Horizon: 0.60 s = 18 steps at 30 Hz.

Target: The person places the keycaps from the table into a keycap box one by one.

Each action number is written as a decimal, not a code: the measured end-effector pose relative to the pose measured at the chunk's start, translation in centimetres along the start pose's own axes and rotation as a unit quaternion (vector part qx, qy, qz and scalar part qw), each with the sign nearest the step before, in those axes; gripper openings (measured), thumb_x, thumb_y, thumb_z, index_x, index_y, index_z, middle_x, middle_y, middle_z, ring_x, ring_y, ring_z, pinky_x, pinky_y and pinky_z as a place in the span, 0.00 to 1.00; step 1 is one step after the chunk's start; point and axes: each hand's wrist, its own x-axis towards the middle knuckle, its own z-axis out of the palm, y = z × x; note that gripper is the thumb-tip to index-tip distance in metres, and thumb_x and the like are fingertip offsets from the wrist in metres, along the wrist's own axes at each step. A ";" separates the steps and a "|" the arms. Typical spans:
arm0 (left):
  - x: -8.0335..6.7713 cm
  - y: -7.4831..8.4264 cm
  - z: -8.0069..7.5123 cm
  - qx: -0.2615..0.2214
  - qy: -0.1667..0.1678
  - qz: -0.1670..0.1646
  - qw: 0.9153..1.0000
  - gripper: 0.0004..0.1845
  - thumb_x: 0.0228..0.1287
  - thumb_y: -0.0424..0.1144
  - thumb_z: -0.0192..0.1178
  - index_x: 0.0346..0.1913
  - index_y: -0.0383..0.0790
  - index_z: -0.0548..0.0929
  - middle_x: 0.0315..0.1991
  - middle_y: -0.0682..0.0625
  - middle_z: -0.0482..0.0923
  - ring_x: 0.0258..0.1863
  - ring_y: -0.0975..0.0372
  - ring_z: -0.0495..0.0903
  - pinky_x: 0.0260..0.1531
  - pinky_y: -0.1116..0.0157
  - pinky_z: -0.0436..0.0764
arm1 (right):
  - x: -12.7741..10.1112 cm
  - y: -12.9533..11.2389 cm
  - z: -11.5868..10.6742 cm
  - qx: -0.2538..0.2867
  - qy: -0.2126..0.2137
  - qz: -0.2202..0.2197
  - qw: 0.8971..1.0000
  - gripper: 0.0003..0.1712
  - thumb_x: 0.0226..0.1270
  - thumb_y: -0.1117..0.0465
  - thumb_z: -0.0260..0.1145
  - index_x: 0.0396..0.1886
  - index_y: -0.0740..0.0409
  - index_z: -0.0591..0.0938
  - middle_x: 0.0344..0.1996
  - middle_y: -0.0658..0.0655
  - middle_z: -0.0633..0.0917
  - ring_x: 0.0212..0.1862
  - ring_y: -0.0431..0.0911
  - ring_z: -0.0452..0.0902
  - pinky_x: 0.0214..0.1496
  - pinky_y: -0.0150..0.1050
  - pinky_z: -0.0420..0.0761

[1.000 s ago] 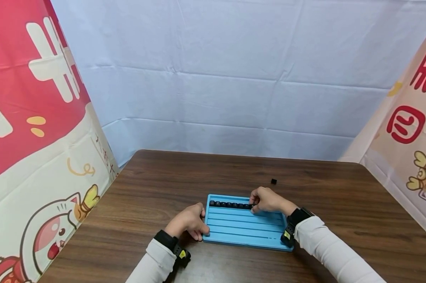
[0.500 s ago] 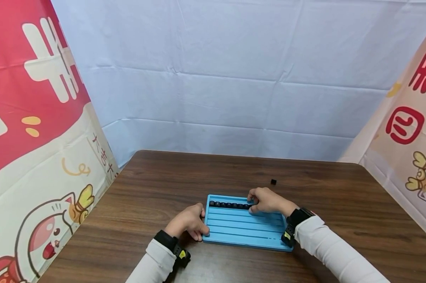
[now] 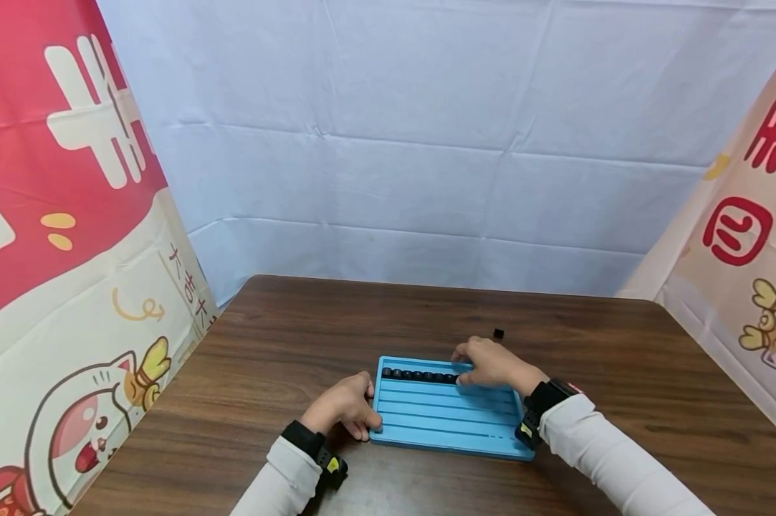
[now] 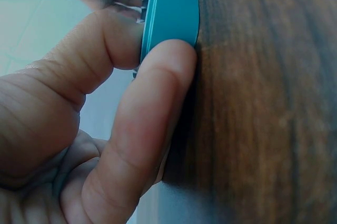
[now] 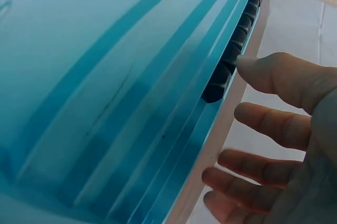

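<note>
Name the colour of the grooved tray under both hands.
Light blue tray; clearest in the head view.

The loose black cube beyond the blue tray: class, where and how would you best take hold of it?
Probably pinch the black cube by two opposite side faces, coming from above. It sits alone on the table, apart from the blue tray, so its sides look free; finer detail is too small to tell.

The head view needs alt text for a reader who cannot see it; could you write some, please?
A person's right hand touches a row of black keycaps in a blue grooved tray; the left hand grips the tray's edge. One loose keycap lies on the brown table.
</note>
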 end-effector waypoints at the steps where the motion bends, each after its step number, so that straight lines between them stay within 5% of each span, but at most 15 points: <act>1: 0.0 0.0 0.0 -0.001 0.000 0.000 1.000 0.20 0.43 0.21 0.64 0.37 0.31 0.65 0.16 0.38 0.77 0.11 0.58 0.77 0.13 0.63 0.79 | 0.0 0.0 0.0 -0.003 0.000 0.000 1.000 0.21 0.55 0.60 0.71 0.48 0.62 0.80 0.47 0.61 0.77 0.53 0.59 0.70 0.47 0.52 0.75; 6: 0.0 0.0 0.0 -0.004 -0.002 0.001 1.000 0.20 0.43 0.21 0.64 0.37 0.31 0.65 0.16 0.38 0.76 0.11 0.58 0.77 0.12 0.63 0.79 | -0.1 0.1 -0.1 -0.001 -0.002 -0.005 1.000 0.24 0.55 0.61 0.71 0.51 0.64 0.79 0.56 0.70 0.71 0.63 0.65 0.58 0.54 0.58 0.69; 18: 0.1 0.0 0.0 -0.003 0.000 -0.004 1.000 0.20 0.43 0.21 0.64 0.37 0.31 0.65 0.16 0.38 0.76 0.11 0.58 0.77 0.12 0.63 0.79 | -0.1 0.4 -0.1 -0.008 -0.012 0.003 1.000 0.26 0.56 0.59 0.71 0.54 0.64 0.77 0.59 0.72 0.68 0.62 0.65 0.60 0.54 0.58 0.69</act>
